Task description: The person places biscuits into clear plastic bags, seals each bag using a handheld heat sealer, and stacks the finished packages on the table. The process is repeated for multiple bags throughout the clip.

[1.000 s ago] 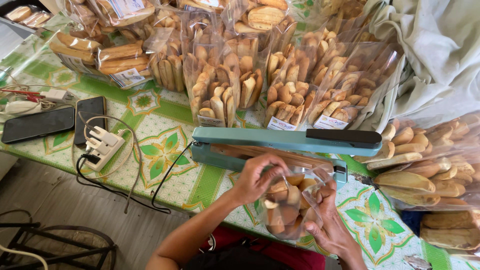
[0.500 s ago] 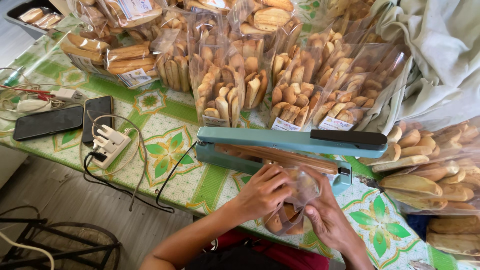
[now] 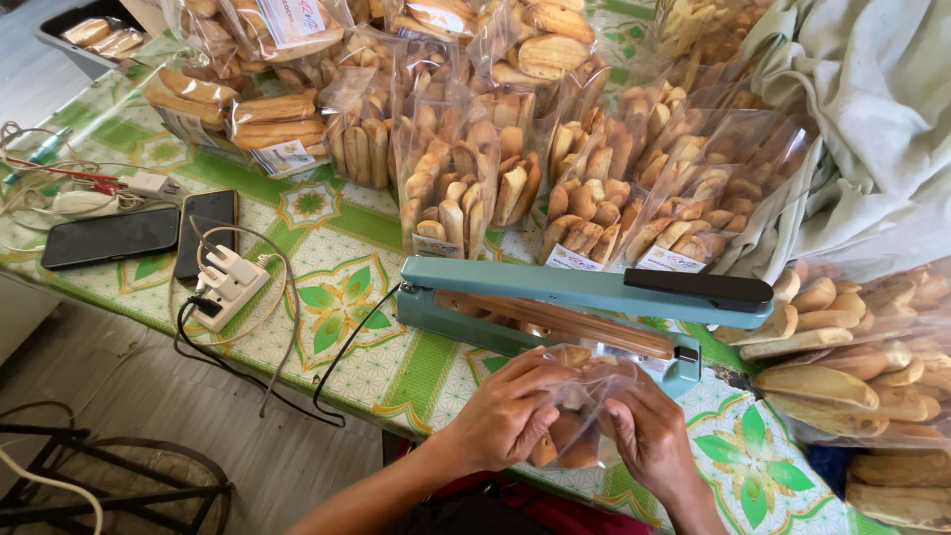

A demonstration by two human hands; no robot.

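My left hand [image 3: 510, 411] and my right hand [image 3: 649, 431] both grip a clear plastic bag of biscuits [image 3: 578, 436] at the table's near edge. The bag's open top lies across the brown sealing bar of a teal heat sealer [image 3: 555, 297], whose arm with a black handle [image 3: 698, 287] is raised. My fingers pinch the bag's upper part just below the bar. The lower part of the bag is hidden behind my hands.
Several sealed bags of biscuits [image 3: 466, 188] crowd the far side of the green patterned tablecloth [image 3: 337, 297], and more [image 3: 862, 367] lie at right. A white power strip [image 3: 228, 282], two dark phones [image 3: 109, 238] and cables sit at left. A pale cloth [image 3: 872, 129] is at far right.
The bag has been drawn up so its top lies on the sealing bar, and my hands have closed in around it. The view has shifted slightly.
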